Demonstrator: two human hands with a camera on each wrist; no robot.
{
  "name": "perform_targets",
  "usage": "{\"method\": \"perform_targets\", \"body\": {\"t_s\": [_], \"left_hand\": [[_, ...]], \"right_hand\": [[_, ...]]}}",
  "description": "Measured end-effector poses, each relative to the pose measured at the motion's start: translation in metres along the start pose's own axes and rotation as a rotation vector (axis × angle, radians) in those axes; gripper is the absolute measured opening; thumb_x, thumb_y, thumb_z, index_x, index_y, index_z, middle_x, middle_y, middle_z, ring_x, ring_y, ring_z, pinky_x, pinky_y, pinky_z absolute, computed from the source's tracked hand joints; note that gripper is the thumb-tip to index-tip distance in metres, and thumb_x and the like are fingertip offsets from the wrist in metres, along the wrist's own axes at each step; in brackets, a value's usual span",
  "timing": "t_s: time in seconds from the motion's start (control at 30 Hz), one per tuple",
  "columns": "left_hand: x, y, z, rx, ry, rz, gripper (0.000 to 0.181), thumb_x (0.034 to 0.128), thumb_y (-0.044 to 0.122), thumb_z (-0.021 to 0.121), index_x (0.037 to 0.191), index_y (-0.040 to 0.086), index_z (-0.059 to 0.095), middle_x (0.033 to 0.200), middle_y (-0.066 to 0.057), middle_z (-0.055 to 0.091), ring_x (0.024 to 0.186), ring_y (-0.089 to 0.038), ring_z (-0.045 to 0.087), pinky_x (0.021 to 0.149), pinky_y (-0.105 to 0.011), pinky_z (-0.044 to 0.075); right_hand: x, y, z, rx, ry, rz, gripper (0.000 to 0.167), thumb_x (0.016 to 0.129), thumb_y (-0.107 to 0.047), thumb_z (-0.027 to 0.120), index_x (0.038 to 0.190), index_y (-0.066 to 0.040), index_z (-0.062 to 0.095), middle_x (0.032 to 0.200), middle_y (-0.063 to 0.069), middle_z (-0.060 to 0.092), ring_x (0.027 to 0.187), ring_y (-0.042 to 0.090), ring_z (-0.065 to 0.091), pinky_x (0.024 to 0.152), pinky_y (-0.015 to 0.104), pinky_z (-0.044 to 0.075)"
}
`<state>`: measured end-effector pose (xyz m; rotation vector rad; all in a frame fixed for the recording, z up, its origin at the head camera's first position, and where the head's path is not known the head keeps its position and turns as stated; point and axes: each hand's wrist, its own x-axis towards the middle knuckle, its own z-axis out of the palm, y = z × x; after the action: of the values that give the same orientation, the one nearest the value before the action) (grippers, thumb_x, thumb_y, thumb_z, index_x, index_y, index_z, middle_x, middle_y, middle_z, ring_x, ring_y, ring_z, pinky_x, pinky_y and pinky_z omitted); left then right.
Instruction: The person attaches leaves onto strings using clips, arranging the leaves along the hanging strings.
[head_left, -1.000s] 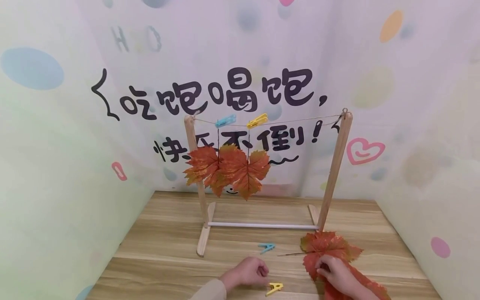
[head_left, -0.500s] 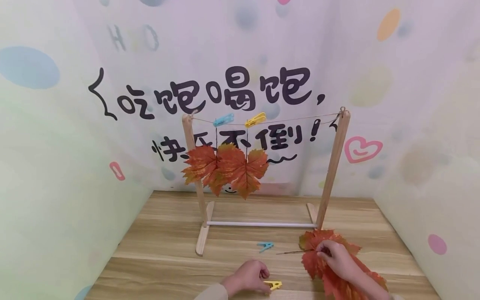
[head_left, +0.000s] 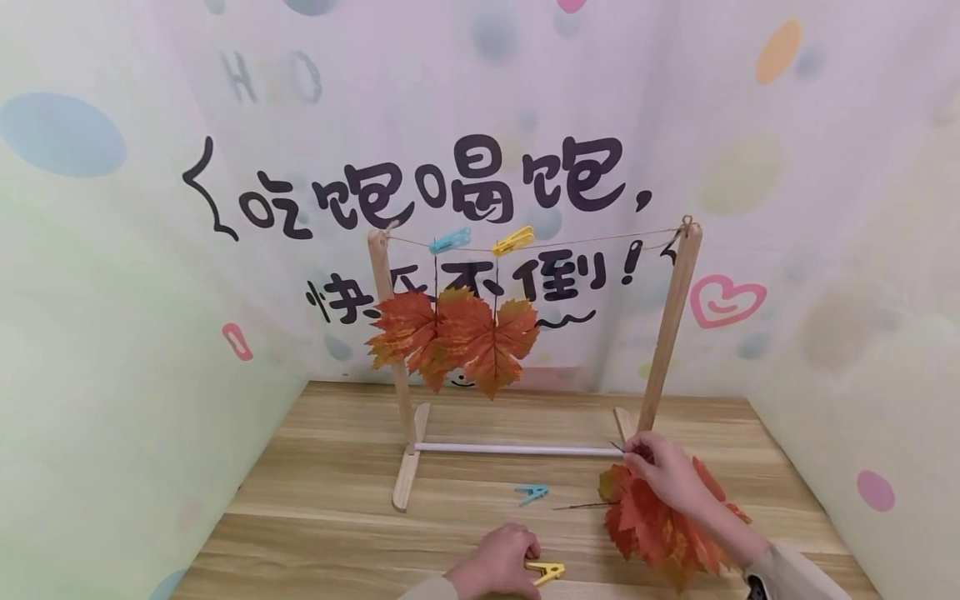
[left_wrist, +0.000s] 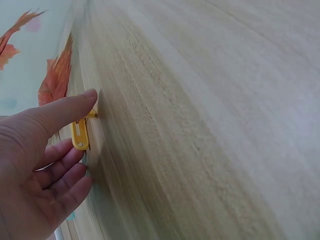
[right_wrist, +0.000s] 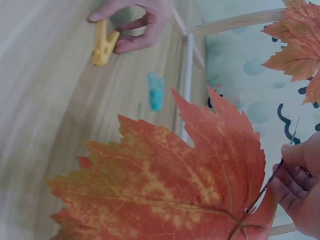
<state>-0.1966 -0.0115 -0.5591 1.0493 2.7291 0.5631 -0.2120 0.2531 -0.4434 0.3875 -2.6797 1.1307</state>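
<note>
My right hand (head_left: 667,471) pinches the thin dark stem of an orange-red artificial leaf (right_wrist: 165,185), raised off the table at the right. A second leaf lies under it, its stem (head_left: 581,506) pointing left. Low in the middle, my left hand (head_left: 498,562) has thumb and fingers on the two handles of a yellow clothespin (head_left: 547,572). That clothespin rests at the table, seen between thumb and fingers in the left wrist view (left_wrist: 80,134). Beyond it lies a blue clothespin (head_left: 533,493), touched by neither hand.
A wooden frame with a right post (head_left: 670,333) and white crossbar (head_left: 517,449) stands behind the hands. On its string, a blue clothespin (head_left: 450,241) and a yellow one (head_left: 513,241) hold two hanging leaves (head_left: 491,342). Printed cloth walls surround the wooden table (head_left: 315,517).
My right hand has taken a leaf by its stem and lifted it up and away from the other. My left hand has moved slightly, closing its fingers onto the yellow clothespin.
</note>
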Motion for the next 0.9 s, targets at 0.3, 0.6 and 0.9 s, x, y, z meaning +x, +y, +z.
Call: {"method": "perform_targets", "body": {"t_s": [0.3, 0.6, 0.9], "left_hand": [[-0.001, -0.002, 0.001, 0.025, 0.028, 0.011, 0.034, 0.0545, 0.036, 0.084, 0.075, 0.018, 0.063, 0.066, 0.015, 0.047, 0.062, 0.004, 0.038, 0.056, -0.011, 0.032], [-0.002, -0.002, -0.002, 0.031, 0.024, 0.027, 0.03, 0.0551, 0.031, 0.084, 0.07, 0.017, 0.063, 0.063, 0.015, 0.046, 0.058, 0.003, 0.037, 0.054, -0.01, 0.032], [-0.001, -0.007, -0.003, -0.11, -0.008, 0.015, 0.024, 0.0578, 0.021, 0.083, 0.071, 0.013, 0.064, 0.063, 0.014, 0.05, 0.056, 0.005, 0.04, 0.053, -0.01, 0.035]], "right_hand": [[0.014, -0.009, -0.002, -0.015, 0.044, -0.015, 0.01, 0.081, 0.004, 0.063, 0.087, -0.003, 0.062, 0.077, 0.004, 0.058, 0.066, 0.013, 0.049, 0.056, 0.021, 0.046], [0.025, -0.014, 0.003, -0.024, 0.122, -0.104, 0.01, 0.08, 0.004, 0.064, 0.086, -0.003, 0.062, 0.076, 0.002, 0.059, 0.064, 0.009, 0.05, 0.055, 0.021, 0.047], [0.037, -0.026, -0.001, -0.028, 0.165, -0.139, 0.007, 0.081, 0.003, 0.064, 0.086, -0.001, 0.063, 0.077, 0.005, 0.061, 0.064, 0.01, 0.052, 0.056, 0.021, 0.048]]}}
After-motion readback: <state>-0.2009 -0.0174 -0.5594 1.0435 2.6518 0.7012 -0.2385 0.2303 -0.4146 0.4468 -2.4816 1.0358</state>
